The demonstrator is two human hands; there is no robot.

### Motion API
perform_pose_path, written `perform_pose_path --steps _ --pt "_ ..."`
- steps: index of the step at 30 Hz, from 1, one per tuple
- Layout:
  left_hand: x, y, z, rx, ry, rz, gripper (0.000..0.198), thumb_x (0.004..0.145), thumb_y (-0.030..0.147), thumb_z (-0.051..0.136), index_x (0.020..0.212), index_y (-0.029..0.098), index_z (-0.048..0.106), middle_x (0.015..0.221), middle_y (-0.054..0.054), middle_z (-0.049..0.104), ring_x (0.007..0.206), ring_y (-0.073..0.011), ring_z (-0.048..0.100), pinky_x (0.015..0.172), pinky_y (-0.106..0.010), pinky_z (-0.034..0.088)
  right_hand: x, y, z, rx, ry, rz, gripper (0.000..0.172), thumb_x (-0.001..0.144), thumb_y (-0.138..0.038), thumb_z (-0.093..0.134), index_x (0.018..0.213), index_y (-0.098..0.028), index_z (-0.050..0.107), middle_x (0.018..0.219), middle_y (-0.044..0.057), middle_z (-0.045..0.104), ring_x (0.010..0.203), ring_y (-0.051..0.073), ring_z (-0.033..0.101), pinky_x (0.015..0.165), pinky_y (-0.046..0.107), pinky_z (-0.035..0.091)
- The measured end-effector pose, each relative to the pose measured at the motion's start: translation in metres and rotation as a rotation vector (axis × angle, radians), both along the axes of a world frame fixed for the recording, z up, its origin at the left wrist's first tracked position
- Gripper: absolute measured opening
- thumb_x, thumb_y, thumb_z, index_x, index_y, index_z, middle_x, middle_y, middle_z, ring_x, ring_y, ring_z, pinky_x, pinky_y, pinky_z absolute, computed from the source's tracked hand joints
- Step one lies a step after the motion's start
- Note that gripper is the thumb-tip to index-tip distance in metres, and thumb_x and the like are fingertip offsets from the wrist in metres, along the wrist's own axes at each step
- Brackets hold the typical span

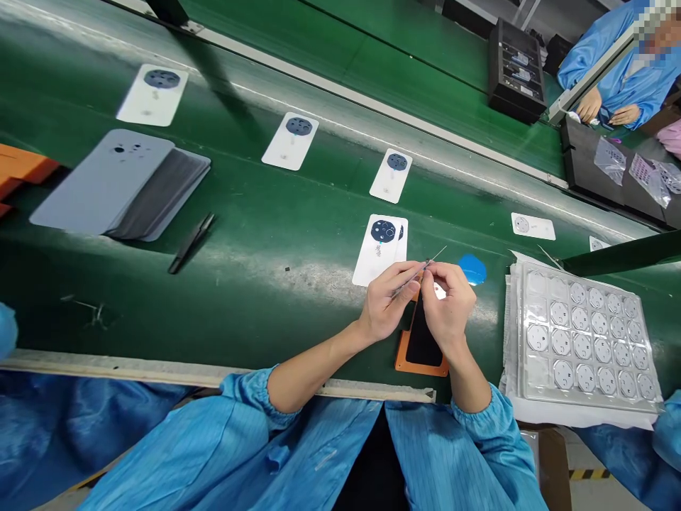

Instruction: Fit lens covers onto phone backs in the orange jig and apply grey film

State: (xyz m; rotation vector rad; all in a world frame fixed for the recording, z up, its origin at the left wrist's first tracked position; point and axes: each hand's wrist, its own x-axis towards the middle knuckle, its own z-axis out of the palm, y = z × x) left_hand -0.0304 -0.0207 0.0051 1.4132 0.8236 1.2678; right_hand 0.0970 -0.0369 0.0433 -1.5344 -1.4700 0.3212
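My left hand (390, 301) is closed around slim pointed tweezers (408, 281), whose tip slants up to the right past my fingers. My right hand (450, 301) is pinched close beside it, thumb against forefinger; whatever lies between those fingers is too small or hidden. Under both hands is an orange fixture (420, 368) with a black inset (424, 339). Just beyond my left hand, two overlapping white phone back panels (369, 255) lie with dark round camera parts. A round blue film (472, 270) is on the bench beyond my right hand.
To the right, a clear tray (537, 383) holds several round parts. More white panels (290, 142) lie along the green bench (266, 234). At left are stacked grey panels (106, 184) and another pair of tweezers (191, 243). A co-worker's hands (589, 105) show at upper right.
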Motion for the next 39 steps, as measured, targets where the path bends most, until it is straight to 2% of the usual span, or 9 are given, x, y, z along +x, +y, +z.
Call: perform_pose_path --steps 6,10,15,20,24,27,30,35,39 --pt "0.003 -0.006 -0.002 0.137 0.056 0.021 0.044 0.102 0.044 0.051 0.133 0.017 0.066 0.132 -0.014 0.066 0.122 -0.0261 0.064 0.108 -0.041 0.052 -0.006 0.003 -0.004 0.079 -0.136 -0.061 0.013 0.092 -0.023 0.054 0.08 -0.024 0.059 0.081 0.005 0.068 0.079 0.02 0.065 0.074 0.036 0.053" --pt "0.005 -0.005 -0.01 -0.067 0.052 0.07 0.049 0.099 0.054 0.053 0.125 0.016 0.071 0.125 -0.013 0.072 0.121 -0.0294 0.066 0.111 -0.045 0.051 0.002 0.006 -0.007 0.025 -0.184 -0.075 0.012 0.087 -0.023 0.052 0.076 -0.025 0.056 0.077 0.003 0.065 0.073 0.019 0.061 0.07 0.033 0.05" --pt "0.001 0.017 -0.007 -0.53 -0.353 0.08 0.063 0.088 0.062 0.066 0.126 0.012 0.066 0.131 -0.016 0.068 0.112 -0.0307 0.071 0.097 -0.046 0.061 0.081 0.02 -0.017 -0.409 -0.134 -0.321 0.012 0.076 -0.03 0.056 0.072 -0.022 0.064 0.073 0.005 0.07 0.069 0.021 0.062 0.068 0.033 0.048" --pt "-0.005 0.026 0.006 -0.534 -0.384 0.043 0.061 0.085 0.059 0.072 0.124 0.013 0.066 0.133 -0.016 0.067 0.117 -0.0304 0.069 0.098 -0.044 0.061 0.149 0.022 -0.017 -0.579 -0.223 -0.431 0.014 0.071 -0.028 0.063 0.06 -0.024 0.058 0.061 0.006 0.065 0.064 0.025 0.059 0.068 0.038 0.046" --pt "-0.014 0.016 0.012 -0.268 -0.009 -0.003 0.046 0.097 0.052 0.058 0.119 0.013 0.071 0.125 -0.013 0.071 0.12 -0.0312 0.067 0.1 -0.044 0.06 0.136 -0.007 0.006 -0.412 -0.191 -0.384 0.016 0.084 -0.037 0.062 0.081 -0.022 0.065 0.077 0.006 0.07 0.074 0.023 0.064 0.071 0.036 0.051" --pt "-0.019 0.007 0.012 0.204 0.358 -0.237 0.035 0.103 0.033 0.048 0.126 0.017 0.068 0.129 -0.012 0.07 0.123 -0.0283 0.065 0.108 -0.043 0.054 0.11 -0.037 0.02 -0.209 -0.262 0.03 0.024 0.091 -0.034 0.061 0.112 -0.024 0.067 0.108 0.008 0.073 0.094 0.024 0.069 0.08 0.037 0.057" --pt "-0.017 0.001 0.004 0.596 0.595 -0.337 0.037 0.103 0.018 0.043 0.135 0.018 0.06 0.135 -0.015 0.065 0.126 -0.0269 0.063 0.107 -0.044 0.054 0.093 -0.058 0.012 -0.08 -0.5 0.359 0.036 0.097 -0.016 0.051 0.129 -0.026 0.063 0.126 0.01 0.069 0.115 0.025 0.066 0.095 0.04 0.056" --pt "-0.008 0.0 -0.011 0.876 0.843 -0.263 0.037 0.103 0.011 0.034 0.132 0.015 0.056 0.128 -0.016 0.067 0.122 -0.0251 0.066 0.104 -0.04 0.056 0.092 -0.064 -0.02 0.022 -0.762 0.373 0.04 0.1 -0.008 0.042 0.133 -0.018 0.062 0.121 0.015 0.072 0.114 0.027 0.068 0.091 0.04 0.058" --pt "-0.009 0.002 -0.015 0.942 0.909 -0.268 0.037 0.104 0.011 0.032 0.135 0.013 0.051 0.128 -0.017 0.066 0.123 -0.0254 0.065 0.101 -0.038 0.057 0.094 -0.063 -0.025 0.046 -0.836 0.36 0.037 0.101 -0.009 0.042 0.132 -0.016 0.062 0.12 0.015 0.073 0.112 0.025 0.069 0.093 0.039 0.058"
